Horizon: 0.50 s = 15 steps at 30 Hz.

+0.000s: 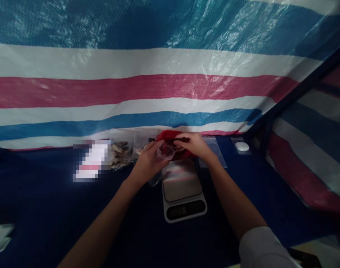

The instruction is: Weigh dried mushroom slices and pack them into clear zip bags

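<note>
My left hand (149,159) is closed around a small clear plastic cup (166,150), tilted with its round rim towards me. My right hand (194,144) pinches a dark slender stick-like thing (183,139) just above and to the right of the cup; its exact kind is too dim to tell. Behind both hands lies a red bag (167,134), partly covered by them. Below the hands stands a white kitchen scale (182,182) with a metal plate and a dark display; nothing rests on the visible part of its plate.
A clear bag of brownish dried pieces (120,153) lies left of my hands, beside a bright pixelated sheet-like thing (92,163). To the right are clear flat plastic bags (216,150) and a white oval object (241,146). Striped sheeting (147,89) rises behind the blue table surface (130,227).
</note>
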Motion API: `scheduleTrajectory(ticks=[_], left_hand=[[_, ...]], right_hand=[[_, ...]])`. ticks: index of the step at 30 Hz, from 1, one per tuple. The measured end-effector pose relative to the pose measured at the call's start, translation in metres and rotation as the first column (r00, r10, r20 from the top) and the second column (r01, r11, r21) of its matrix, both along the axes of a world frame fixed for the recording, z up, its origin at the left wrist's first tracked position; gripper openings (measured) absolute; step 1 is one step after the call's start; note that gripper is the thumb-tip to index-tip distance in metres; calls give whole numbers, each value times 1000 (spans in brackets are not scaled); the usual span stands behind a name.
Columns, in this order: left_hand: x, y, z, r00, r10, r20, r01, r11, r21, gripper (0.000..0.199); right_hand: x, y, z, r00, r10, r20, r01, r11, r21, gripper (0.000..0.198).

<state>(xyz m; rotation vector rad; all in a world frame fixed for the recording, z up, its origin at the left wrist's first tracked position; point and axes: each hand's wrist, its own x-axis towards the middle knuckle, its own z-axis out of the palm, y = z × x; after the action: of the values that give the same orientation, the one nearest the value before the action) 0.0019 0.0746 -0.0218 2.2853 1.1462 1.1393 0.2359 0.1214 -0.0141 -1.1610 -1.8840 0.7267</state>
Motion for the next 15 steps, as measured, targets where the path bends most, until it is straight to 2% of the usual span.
scheduleTrajectory(ticks=[3,6,10,15], left_hand=[[3,0,-3,999,31,-10,-31,999,24,57],[7,0,-6,998,45,-35,-45,999,22,61],[13,-3,-6,999,32,-36,-32,999,16,57],[15,-5,-4,1000,-8,13,8,1000,-14,57]], right_hand=[[6,-11,16,986,74,-146,-75,997,3,19],[6,-20,33,974,131,-184,-130,991,19,21],[-1,-29,45,972,226,-68,-225,974,19,16],[-10,-34,49,935,295,197,-305,952,23,11]])
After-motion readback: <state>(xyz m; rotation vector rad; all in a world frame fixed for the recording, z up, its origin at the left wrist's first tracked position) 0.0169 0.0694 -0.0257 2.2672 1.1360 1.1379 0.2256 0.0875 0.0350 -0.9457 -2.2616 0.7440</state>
